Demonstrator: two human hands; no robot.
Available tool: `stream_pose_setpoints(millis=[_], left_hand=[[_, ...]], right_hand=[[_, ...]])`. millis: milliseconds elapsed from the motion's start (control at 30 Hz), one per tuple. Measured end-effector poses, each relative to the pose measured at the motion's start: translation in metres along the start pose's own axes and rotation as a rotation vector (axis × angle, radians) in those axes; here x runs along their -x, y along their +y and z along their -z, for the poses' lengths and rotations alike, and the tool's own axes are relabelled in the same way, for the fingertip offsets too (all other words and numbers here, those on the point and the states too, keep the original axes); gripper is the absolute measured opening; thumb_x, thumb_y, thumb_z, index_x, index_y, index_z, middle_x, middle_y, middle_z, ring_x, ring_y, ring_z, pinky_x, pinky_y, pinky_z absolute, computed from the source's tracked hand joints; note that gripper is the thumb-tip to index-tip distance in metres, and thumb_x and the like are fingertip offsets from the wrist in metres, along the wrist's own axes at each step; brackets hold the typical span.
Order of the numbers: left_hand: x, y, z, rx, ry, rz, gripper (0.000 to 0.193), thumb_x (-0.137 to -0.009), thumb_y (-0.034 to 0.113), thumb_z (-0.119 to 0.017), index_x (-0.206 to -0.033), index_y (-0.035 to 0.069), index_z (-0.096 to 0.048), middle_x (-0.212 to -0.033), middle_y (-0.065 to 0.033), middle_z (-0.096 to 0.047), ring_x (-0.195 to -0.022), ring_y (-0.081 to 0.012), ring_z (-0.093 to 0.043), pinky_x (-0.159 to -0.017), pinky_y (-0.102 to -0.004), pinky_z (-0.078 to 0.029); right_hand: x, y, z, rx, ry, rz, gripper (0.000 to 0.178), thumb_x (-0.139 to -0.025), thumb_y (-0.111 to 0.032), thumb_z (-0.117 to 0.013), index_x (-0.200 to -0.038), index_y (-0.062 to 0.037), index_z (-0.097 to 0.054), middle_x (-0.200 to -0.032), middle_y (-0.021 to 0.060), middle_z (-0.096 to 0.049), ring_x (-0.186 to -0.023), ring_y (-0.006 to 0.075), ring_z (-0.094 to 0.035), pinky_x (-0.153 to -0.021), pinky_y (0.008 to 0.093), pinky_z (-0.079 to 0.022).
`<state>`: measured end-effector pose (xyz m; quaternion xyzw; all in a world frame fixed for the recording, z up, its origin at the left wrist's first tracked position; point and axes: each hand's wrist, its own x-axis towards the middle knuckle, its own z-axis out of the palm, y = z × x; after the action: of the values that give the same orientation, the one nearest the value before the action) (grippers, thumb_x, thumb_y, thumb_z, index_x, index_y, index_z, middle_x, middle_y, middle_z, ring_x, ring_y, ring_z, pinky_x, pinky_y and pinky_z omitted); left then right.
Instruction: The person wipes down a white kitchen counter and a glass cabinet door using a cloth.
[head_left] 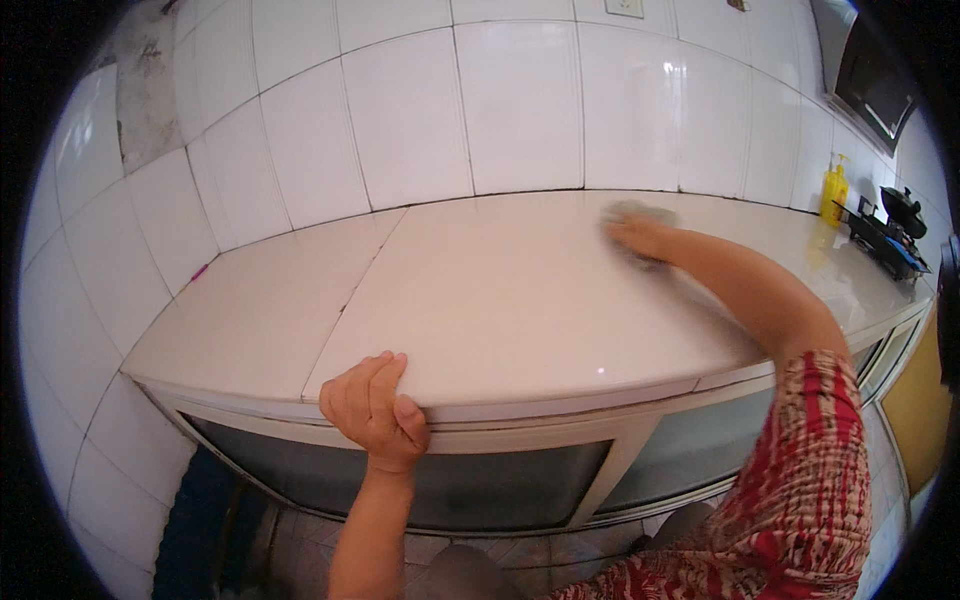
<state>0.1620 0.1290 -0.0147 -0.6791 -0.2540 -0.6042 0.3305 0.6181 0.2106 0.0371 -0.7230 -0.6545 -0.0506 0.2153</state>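
Your right hand is on a grey cloth on the pale countertop, near the tiled wall; blur hides whether its fingers grip or lie flat. Your left hand is at the counter's front edge, fingers bent close together; I can't tell if it grips. Farther right, yellow bottles stand near a stove with a black pot
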Motion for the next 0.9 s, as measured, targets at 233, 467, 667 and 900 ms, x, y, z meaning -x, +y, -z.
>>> stream_pose_setpoints(millis=[233,467,667,900], left_hand=[[0.002,-0.006,0.009,-0.055,-0.032,-0.026,0.047,-0.102,0.038,-0.032,-0.098,0.008,-0.068,-0.098,-0.0067,-0.068,-0.093,-0.0249,-0.061,-0.085,-0.0398,-0.039],[0.004,-0.01,0.01,-0.017,-0.068,-0.051,0.041,-0.101,0.036,-0.036,-0.104,0.01,-0.068,-0.102,-0.0065,-0.066,-0.094,-0.024,-0.06,-0.082,-0.0385,-0.038],[-0.005,0.0,0.014,-0.015,-0.12,-0.011,0.041,-0.102,0.032,-0.035,-0.104,0.007,-0.067,-0.102,-0.0096,-0.068,-0.097,-0.027,-0.061,-0.09,-0.0401,-0.038],[-0.01,0.006,0.023,-0.028,-0.166,0.014,0.03,-0.095,0.022,-0.042,-0.106,0.005,-0.065,-0.106,-0.0116,-0.066,-0.097,-0.0274,-0.058,-0.089,-0.0389,-0.037]], right_hand=[[0.012,-0.301,-0.025,-0.134,-0.301,0.593,0.047,-0.098,-0.042,-0.042,-0.142,-0.0245,-0.046,-0.144,0.0141,-0.044,-0.126,0.035,-0.048,-0.108,0.0468,-0.035],[0.028,-0.215,0.0,-0.151,-0.174,0.542,0.043,-0.091,-0.014,-0.049,-0.133,-0.022,-0.057,-0.14,0.0147,-0.047,-0.125,0.036,-0.049,-0.106,0.0435,-0.038],[0.087,0.03,0.044,-0.023,0.121,0.034,0.038,-0.083,-0.002,-0.054,-0.119,-0.0089,-0.063,-0.107,0.0206,-0.068,-0.098,0.0355,-0.065,-0.087,0.0438,-0.049],[0.255,0.178,0.134,0.2,0.184,-0.472,0.038,-0.086,-0.006,-0.05,-0.123,-0.0063,-0.061,-0.109,0.0249,-0.065,-0.103,0.0395,-0.062,-0.091,0.0425,-0.047]])
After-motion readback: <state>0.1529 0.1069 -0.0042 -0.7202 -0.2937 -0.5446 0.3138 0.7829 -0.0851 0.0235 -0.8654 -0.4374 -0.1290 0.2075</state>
